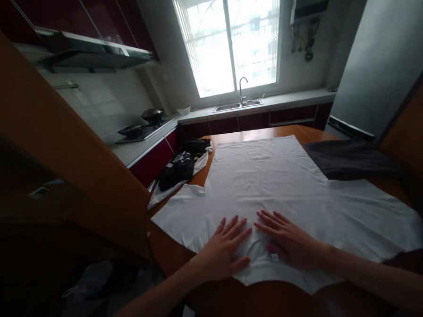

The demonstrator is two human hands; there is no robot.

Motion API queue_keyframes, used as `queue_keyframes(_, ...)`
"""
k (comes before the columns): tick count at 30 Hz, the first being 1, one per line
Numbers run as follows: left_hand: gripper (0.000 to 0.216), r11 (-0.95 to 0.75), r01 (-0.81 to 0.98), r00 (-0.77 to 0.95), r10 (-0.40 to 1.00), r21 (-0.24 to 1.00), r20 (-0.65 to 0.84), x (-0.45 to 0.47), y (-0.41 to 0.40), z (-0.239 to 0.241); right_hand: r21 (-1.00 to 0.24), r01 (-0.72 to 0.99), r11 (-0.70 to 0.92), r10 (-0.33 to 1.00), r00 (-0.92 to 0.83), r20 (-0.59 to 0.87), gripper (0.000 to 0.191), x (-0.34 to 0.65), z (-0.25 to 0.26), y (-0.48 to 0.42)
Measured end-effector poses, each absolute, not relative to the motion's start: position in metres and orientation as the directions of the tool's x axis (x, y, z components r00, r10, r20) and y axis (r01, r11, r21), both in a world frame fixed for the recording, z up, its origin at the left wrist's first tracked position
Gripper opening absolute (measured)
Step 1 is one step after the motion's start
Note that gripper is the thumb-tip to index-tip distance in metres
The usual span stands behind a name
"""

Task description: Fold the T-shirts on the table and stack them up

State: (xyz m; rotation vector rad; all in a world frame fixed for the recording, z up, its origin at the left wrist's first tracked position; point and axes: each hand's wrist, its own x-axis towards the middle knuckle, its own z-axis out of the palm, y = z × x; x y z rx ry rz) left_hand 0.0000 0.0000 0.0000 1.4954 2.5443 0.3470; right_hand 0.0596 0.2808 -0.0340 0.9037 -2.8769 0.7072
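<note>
A white T-shirt (262, 174) lies spread out on a wooden table (170, 248), its collar end toward me and its hem at the far side. Both sleeves reach out sideways, and the right one extends to the table's edge. My left hand (225, 247) rests on the shirt below the collar, fingers spread. Beside it, my right hand (290, 239) also presses on the fabric, palm down with fingers stretched out. Between the hands the cloth is slightly wrinkled. A small white label (274, 257) shows near my right thumb.
Dark and white clothes (183, 164) are heaped at the table's left side. Folded dark grey cloth (353, 158) lies on the right. Beyond are a stove with a pan (152, 115), a sink tap (242, 88) under the window, and a fridge (380, 60).
</note>
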Motion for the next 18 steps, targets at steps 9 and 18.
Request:
queue_keyframes(9, 0.087, 0.467, 0.835, -0.465, 0.882, 0.290, -0.083, 0.005, -0.007, 0.001, -0.450, -0.597, 0.664, -0.599, -0.785, 0.159, 0.059, 0.068, -0.028, 0.278)
queue_keyframes(18, 0.090, 0.447, 0.843, -0.449, 0.891, 0.298, -0.066, 0.008, -0.008, -0.001, -0.440, -0.607, 0.662, -0.614, -0.776, 0.147, 0.062, 0.071, -0.025, 0.276)
